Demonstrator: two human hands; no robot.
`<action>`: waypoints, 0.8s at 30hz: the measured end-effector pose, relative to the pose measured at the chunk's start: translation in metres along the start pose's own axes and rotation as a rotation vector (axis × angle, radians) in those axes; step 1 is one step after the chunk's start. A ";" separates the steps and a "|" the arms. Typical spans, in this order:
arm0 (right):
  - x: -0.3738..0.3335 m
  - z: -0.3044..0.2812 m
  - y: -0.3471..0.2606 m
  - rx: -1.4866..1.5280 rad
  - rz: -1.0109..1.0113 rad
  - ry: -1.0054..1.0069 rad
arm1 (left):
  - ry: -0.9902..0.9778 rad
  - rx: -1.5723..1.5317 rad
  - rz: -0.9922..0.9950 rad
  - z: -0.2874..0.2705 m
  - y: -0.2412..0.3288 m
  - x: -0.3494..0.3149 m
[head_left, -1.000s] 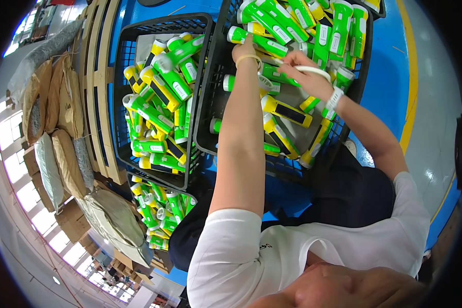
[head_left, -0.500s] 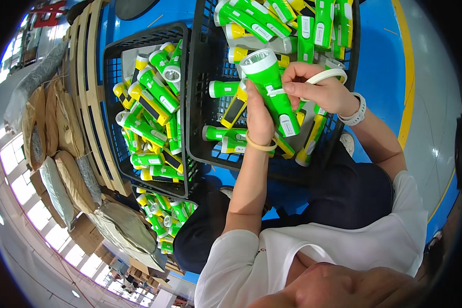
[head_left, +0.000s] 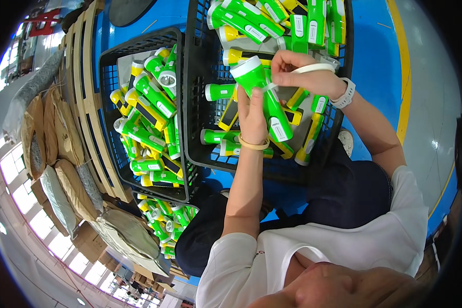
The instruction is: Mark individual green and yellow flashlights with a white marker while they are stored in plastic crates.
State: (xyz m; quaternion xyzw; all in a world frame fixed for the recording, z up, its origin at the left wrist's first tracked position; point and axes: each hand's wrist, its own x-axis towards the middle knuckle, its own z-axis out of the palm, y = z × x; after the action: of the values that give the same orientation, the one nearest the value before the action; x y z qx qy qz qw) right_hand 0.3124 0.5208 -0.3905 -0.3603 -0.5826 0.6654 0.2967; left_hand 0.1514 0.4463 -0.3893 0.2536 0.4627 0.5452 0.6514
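My left hand [head_left: 252, 119] is closed round the middle of a green flashlight [head_left: 277, 115], its thumb lying along the body. The flashlight tilts over the crate, its wide white head up and to the left. Thumb and fingers of my right hand [head_left: 305, 77] are closed in a pinch against the flashlight's right side, on a pale strip of tape [head_left: 270, 87]. A thin white ring [head_left: 315, 68], which looks like a narrow tape roll, loops over that hand. Part of the strip is hidden by the fingers.
Below my hands stands a black plastic crate [head_left: 189, 123] with green and yellow flashlights [head_left: 251, 23]. A second crate [head_left: 103, 92], full of flashlights, is at its left, with more flashlights [head_left: 167, 220] nearer me. Farther left are a wooden pallet [head_left: 90, 102] and wrapped sacks [head_left: 66, 120].
The flashlight has turned in my left hand, so its lens no longer faces up into view. Both hands have shifted slightly left, the right still pinching at the flashlight's side.
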 end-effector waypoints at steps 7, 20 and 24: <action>0.013 0.021 0.021 -0.420 -0.187 0.060 | 0.179 0.066 -0.013 -0.028 -0.010 0.007; 0.036 0.009 0.105 -0.830 -0.146 0.103 | 0.775 0.526 0.330 -0.182 0.116 0.042; 0.081 0.000 0.102 -0.917 0.189 -0.270 | 1.324 1.685 0.740 -0.250 0.121 0.029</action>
State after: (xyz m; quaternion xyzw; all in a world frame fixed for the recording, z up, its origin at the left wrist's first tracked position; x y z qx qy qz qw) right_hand 0.2695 0.5722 -0.5027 -0.4156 -0.8137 0.4050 -0.0328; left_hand -0.1265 0.4637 -0.4080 0.3944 0.8326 0.2461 -0.3012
